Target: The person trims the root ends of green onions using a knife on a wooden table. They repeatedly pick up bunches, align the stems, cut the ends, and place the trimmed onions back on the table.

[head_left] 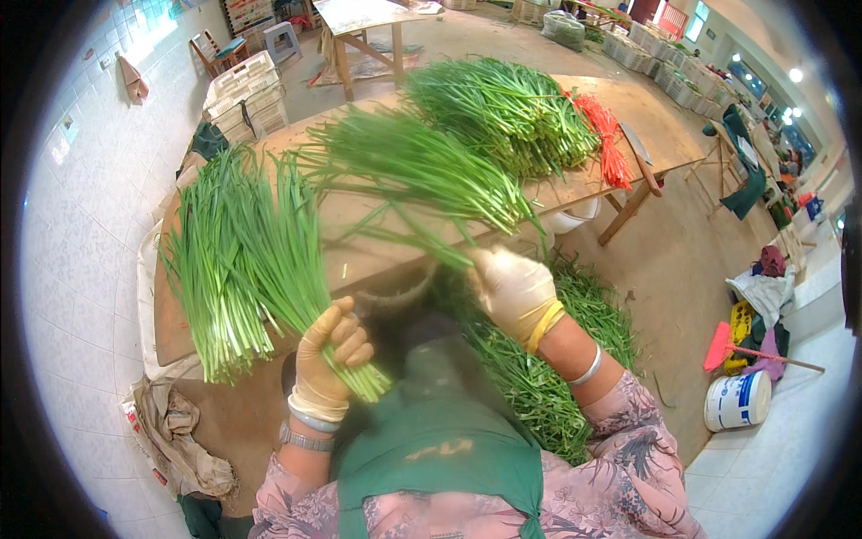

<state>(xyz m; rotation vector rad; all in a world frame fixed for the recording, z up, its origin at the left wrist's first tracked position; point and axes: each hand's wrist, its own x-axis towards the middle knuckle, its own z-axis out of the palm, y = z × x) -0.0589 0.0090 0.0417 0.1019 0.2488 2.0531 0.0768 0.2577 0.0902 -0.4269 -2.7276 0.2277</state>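
Observation:
My gloved left hand [332,350] is wrapped round the lower stalks of a bunch of garlic chives [280,238], whose leaves fan up onto the table. My gloved right hand [516,292] pinches a few loose chive leaves [422,238], slightly blurred, at the table's near edge. Beside the held bunch, at the left, lies another pile of chives [211,269]. In the middle is a blurred heap of chives [422,166], its pale stalk ends toward the right hand. Farther back rests a large stack of chives [503,112].
Red ties [606,139] and a knife [642,162] lie at the right of the wooden table [359,260]. Cut greens [548,377] cover the floor below my right arm. White crates [247,99] stand at the far left. A white bucket [736,400] is at the right wall.

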